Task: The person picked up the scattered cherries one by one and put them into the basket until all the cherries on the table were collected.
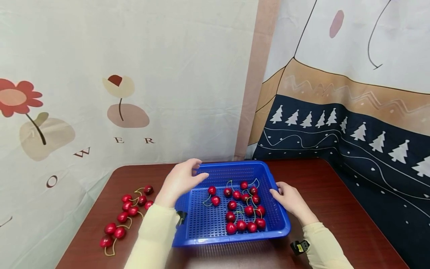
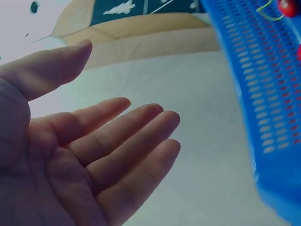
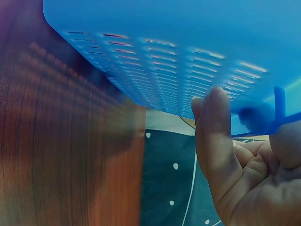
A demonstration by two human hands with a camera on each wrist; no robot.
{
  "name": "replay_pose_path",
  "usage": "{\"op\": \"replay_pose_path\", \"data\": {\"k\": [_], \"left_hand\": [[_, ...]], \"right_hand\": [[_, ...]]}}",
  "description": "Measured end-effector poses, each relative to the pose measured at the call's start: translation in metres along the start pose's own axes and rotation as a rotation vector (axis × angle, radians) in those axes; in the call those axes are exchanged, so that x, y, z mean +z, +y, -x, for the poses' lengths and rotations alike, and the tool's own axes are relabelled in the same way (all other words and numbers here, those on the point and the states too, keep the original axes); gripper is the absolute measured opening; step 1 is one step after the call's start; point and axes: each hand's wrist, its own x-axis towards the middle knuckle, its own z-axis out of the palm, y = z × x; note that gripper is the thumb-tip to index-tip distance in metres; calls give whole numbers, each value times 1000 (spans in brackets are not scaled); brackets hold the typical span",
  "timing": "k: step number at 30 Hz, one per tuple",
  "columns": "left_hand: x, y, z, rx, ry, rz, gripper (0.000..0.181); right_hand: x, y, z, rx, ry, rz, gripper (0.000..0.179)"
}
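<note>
A blue plastic basket (image 1: 201,241) with perforated walls holds several red cherries (image 1: 248,211), mostly in its right half. My right hand (image 1: 289,198) is at the basket's right rim. In the right wrist view its fingers (image 3: 216,122) curl up against the outer wall under the rim, gripping it. My left hand (image 1: 181,179) is over the basket's back left corner, holding nothing. In the left wrist view its fingers (image 2: 136,155) are spread loosely and the thumb stands apart, with the basket wall (image 2: 256,94) off to the right.
Several more cherries (image 1: 122,216) with stems lie on the dark red-brown table (image 1: 322,194), left of the basket and beside the left sleeve. A printed cloth (image 1: 188,82) hangs behind the table, and a dark tree-patterned part (image 1: 369,164) hangs at the right.
</note>
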Motion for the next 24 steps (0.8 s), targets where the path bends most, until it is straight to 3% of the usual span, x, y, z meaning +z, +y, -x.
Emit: {"op": "replay_pose_path", "data": {"k": [6,11,24], "left_hand": [[-24,-10,17,9,23,-13,52],[-36,-27,30,21,63,-37,56],[-37,-88,54,-65,128,1,61]], "right_hand": [[0,-1,1,3,-3,0,42],[-1,-1,1,-1,-2,4,44],[-2,-2,0,-11,-2,-2,43]]}}
